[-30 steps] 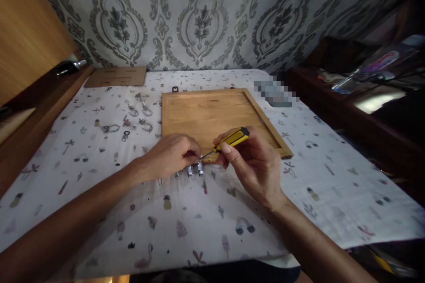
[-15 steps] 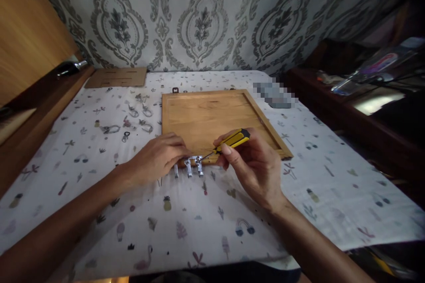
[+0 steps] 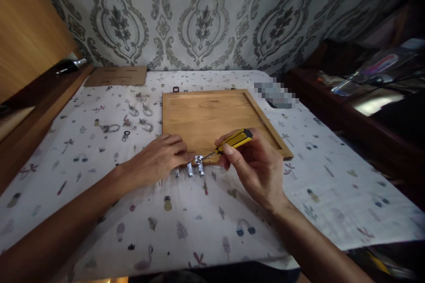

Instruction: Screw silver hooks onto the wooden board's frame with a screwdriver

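A wooden board [image 3: 206, 119] with a raised frame lies flat on the cloth. Along its near edge is a row of silver metal hooks [image 3: 200, 167], with three prongs pointing toward me. My right hand [image 3: 255, 168] grips a yellow and black screwdriver [image 3: 235, 140], its thin shaft angled down to the left. The tip meets the rightmost hook, where a screw is too small to make out. Closed fingers of my left hand [image 3: 166, 154] press on the left part of the hooks at the board's edge, hiding their upper parts.
Several small metal rings with clasps [image 3: 133, 117] lie on the patterned tablecloth [image 3: 186, 230] left of the board. Flat cardboard [image 3: 116, 76] is at the back left, and a blurred-out flat object [image 3: 277, 93] at the back right. A plastic bottle [image 3: 375, 66] lies on the dark furniture at right.
My left fingers have shifted slightly right and now cover the top of the middle hook. The screwdriver handle has moved a little right, its tip staying at the rightmost hook.
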Demonstrator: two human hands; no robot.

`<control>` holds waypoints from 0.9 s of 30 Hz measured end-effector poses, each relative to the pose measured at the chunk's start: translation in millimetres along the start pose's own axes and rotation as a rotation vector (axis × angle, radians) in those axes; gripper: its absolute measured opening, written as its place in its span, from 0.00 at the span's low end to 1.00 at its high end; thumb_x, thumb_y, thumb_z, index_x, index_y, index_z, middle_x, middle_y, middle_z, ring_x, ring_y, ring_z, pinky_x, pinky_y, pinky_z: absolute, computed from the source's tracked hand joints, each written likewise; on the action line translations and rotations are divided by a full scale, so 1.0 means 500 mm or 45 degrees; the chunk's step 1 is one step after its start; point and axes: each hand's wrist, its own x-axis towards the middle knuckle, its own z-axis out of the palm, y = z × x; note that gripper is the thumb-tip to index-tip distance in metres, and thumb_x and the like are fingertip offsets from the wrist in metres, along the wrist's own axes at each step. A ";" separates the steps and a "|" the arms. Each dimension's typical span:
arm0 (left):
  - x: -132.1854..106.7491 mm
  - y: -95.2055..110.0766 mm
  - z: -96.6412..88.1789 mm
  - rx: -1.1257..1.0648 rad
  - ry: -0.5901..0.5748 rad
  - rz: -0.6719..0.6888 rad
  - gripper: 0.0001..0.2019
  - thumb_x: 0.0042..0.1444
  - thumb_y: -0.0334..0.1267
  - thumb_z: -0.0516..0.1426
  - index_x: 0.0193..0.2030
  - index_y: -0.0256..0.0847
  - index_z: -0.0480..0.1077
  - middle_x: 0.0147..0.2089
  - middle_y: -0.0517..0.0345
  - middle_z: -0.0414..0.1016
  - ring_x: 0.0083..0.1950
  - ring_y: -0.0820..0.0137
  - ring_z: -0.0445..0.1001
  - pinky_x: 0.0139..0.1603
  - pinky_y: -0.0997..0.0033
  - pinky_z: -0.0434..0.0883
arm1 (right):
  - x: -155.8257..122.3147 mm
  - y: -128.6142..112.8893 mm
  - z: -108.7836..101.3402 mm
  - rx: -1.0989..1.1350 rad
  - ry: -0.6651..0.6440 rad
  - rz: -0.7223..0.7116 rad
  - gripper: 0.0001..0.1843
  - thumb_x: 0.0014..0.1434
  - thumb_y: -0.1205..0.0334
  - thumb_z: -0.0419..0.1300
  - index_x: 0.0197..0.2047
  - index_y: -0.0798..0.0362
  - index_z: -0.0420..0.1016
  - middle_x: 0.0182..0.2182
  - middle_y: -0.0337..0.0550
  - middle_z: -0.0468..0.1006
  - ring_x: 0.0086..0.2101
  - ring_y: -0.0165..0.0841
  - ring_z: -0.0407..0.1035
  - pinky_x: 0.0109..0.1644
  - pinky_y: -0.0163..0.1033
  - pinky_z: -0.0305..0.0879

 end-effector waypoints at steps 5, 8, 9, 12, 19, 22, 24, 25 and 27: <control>0.007 0.011 -0.015 0.050 -0.048 0.026 0.13 0.74 0.29 0.53 0.59 0.41 0.75 0.44 0.54 0.79 0.49 0.61 0.71 0.48 0.62 0.66 | 0.002 0.000 0.003 -0.014 0.025 0.015 0.11 0.68 0.53 0.66 0.39 0.51 0.75 0.28 0.37 0.79 0.22 0.28 0.74 0.25 0.33 0.73; 0.009 0.013 -0.016 0.049 -0.054 0.012 0.12 0.73 0.29 0.53 0.57 0.41 0.75 0.45 0.54 0.80 0.49 0.62 0.72 0.48 0.63 0.66 | 0.003 -0.004 0.005 -0.018 0.043 0.026 0.13 0.68 0.50 0.67 0.39 0.51 0.75 0.29 0.38 0.80 0.21 0.28 0.73 0.24 0.34 0.73; 0.009 0.013 -0.016 0.051 -0.052 0.007 0.12 0.74 0.29 0.53 0.57 0.41 0.75 0.44 0.54 0.80 0.49 0.62 0.72 0.48 0.63 0.66 | 0.003 -0.005 0.005 -0.016 0.047 0.024 0.13 0.67 0.50 0.67 0.39 0.50 0.75 0.29 0.38 0.80 0.21 0.28 0.73 0.24 0.34 0.73; 0.008 0.012 -0.012 0.056 -0.041 0.009 0.13 0.74 0.29 0.53 0.58 0.41 0.75 0.45 0.55 0.80 0.49 0.62 0.72 0.47 0.62 0.65 | 0.003 -0.011 0.004 -0.010 0.074 0.010 0.12 0.68 0.51 0.67 0.39 0.50 0.75 0.30 0.38 0.81 0.21 0.28 0.74 0.23 0.34 0.74; 0.004 0.012 -0.008 0.007 -0.039 -0.015 0.14 0.73 0.27 0.52 0.58 0.42 0.75 0.43 0.55 0.79 0.48 0.62 0.72 0.46 0.63 0.65 | 0.004 -0.019 0.007 -0.020 0.175 -0.011 0.12 0.67 0.51 0.68 0.39 0.49 0.76 0.30 0.38 0.81 0.20 0.27 0.73 0.22 0.33 0.72; 0.004 0.014 -0.011 0.006 -0.042 -0.019 0.14 0.73 0.27 0.52 0.57 0.42 0.75 0.43 0.55 0.79 0.48 0.63 0.72 0.46 0.64 0.65 | 0.004 -0.018 0.012 -0.020 0.152 -0.020 0.12 0.67 0.51 0.68 0.40 0.49 0.76 0.30 0.38 0.81 0.20 0.27 0.74 0.22 0.33 0.73; 0.004 0.015 -0.013 -0.006 -0.028 -0.012 0.14 0.73 0.26 0.52 0.57 0.42 0.74 0.44 0.55 0.79 0.48 0.63 0.72 0.45 0.64 0.65 | 0.003 -0.017 0.014 -0.015 0.135 -0.022 0.11 0.68 0.51 0.67 0.40 0.49 0.75 0.30 0.37 0.81 0.20 0.27 0.74 0.23 0.33 0.73; 0.004 0.015 -0.013 -0.012 -0.019 -0.009 0.14 0.73 0.26 0.52 0.58 0.41 0.74 0.44 0.55 0.79 0.48 0.63 0.73 0.45 0.64 0.66 | 0.003 -0.016 0.014 -0.010 0.128 -0.023 0.11 0.68 0.51 0.67 0.40 0.49 0.75 0.31 0.37 0.81 0.20 0.27 0.74 0.23 0.32 0.73; 0.003 0.014 -0.012 -0.023 -0.012 -0.007 0.15 0.72 0.25 0.53 0.58 0.41 0.74 0.44 0.55 0.79 0.48 0.63 0.73 0.46 0.64 0.66 | 0.003 -0.016 0.014 -0.006 0.113 -0.014 0.12 0.68 0.51 0.67 0.39 0.49 0.74 0.31 0.38 0.81 0.20 0.27 0.74 0.23 0.33 0.73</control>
